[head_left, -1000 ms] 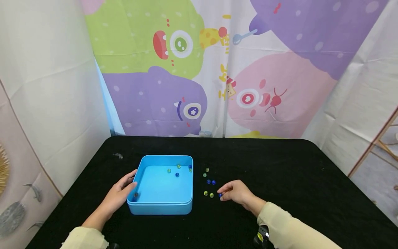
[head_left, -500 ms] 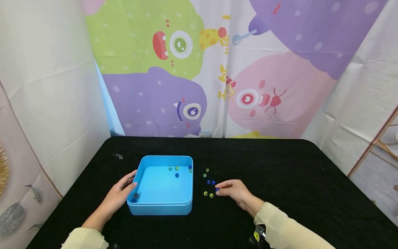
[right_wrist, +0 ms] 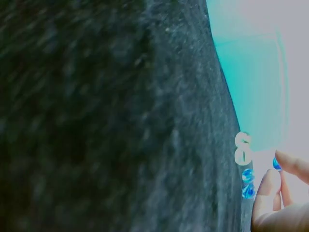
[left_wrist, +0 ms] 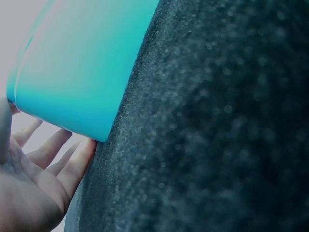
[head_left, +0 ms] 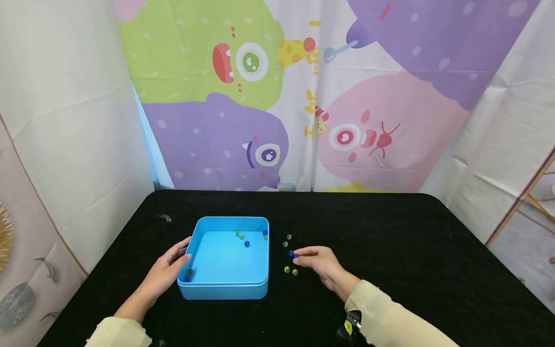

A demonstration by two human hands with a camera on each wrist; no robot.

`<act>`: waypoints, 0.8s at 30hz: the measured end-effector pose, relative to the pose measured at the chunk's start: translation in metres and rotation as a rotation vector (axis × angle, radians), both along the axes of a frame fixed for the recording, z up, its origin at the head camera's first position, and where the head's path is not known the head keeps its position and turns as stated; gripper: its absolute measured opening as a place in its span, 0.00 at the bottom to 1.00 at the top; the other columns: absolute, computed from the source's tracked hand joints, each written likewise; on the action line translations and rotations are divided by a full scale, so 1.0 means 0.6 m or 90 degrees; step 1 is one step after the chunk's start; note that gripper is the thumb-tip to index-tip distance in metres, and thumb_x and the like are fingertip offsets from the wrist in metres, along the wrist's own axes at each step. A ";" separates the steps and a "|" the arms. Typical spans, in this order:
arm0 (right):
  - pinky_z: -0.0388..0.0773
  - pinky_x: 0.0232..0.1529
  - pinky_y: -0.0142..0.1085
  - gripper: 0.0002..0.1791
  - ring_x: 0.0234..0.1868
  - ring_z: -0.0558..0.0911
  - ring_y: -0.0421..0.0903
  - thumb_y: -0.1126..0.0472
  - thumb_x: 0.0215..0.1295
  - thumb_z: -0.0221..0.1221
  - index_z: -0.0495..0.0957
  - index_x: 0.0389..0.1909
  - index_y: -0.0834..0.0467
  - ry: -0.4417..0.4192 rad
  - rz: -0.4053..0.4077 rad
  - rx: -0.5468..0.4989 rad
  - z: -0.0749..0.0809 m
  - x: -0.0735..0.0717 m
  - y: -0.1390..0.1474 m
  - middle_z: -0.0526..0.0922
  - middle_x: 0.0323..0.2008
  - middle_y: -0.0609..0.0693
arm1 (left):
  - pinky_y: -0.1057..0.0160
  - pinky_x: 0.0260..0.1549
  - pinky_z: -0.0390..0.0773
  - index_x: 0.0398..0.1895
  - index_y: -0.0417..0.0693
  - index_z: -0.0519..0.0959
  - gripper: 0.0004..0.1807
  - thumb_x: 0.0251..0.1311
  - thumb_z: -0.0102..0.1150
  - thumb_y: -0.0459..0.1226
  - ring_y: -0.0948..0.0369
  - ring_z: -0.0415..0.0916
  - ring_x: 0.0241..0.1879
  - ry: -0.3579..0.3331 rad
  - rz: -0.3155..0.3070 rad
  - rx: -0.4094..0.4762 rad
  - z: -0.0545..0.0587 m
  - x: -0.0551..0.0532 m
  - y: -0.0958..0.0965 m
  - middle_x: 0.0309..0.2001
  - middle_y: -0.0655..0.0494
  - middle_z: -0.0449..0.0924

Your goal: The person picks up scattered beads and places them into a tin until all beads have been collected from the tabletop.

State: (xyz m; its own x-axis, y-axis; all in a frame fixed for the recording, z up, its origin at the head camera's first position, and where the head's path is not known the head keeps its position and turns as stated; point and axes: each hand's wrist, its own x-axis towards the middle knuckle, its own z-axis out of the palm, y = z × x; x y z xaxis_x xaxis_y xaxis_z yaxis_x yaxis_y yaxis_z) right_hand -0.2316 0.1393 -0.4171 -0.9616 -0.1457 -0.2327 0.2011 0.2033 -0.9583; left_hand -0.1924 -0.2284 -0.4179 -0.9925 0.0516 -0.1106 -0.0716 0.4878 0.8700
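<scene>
My left hand point(head_left: 165, 270) holds the left side of a blue plastic box point(head_left: 223, 291). Its thumb lies at the rim and its fingers press the outer wall, as the left wrist view shows the box wall point(left_wrist: 82, 63) against the fingers point(left_wrist: 77, 164). Right of the box, my right hand point(head_left: 323, 265) pinches a blue marble point(right_wrist: 276, 163) between thumb and fingertips. Just under it, two blue marbles point(right_wrist: 248, 191) lie side by side on the table; the head view partly hides them behind the fingers.
Two green marbles point(head_left: 285, 244) lie beyond the blue ones and another green pair point(head_left: 287, 269) nearer. Several marbles, green and blue point(head_left: 247, 244), sit inside the box. A black cloth point(head_left: 390, 241) covers the table; a patterned curtain point(head_left: 299, 144) hangs behind.
My right hand has moved left and slightly away from me, carrying the blue marble from beside the near green pair to the blue pair. Green marbles rolled left inside the box. My left hand stayed.
</scene>
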 end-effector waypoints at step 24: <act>0.72 0.53 0.47 0.17 0.45 0.79 0.49 0.61 0.57 0.63 0.79 0.47 0.64 0.015 -0.001 -0.019 0.026 -0.015 -0.059 0.81 0.43 0.52 | 0.38 0.51 0.67 0.73 0.48 0.48 0.32 0.70 0.39 0.49 0.37 0.57 0.61 0.002 0.004 -0.006 0.002 0.001 0.003 0.66 0.33 0.54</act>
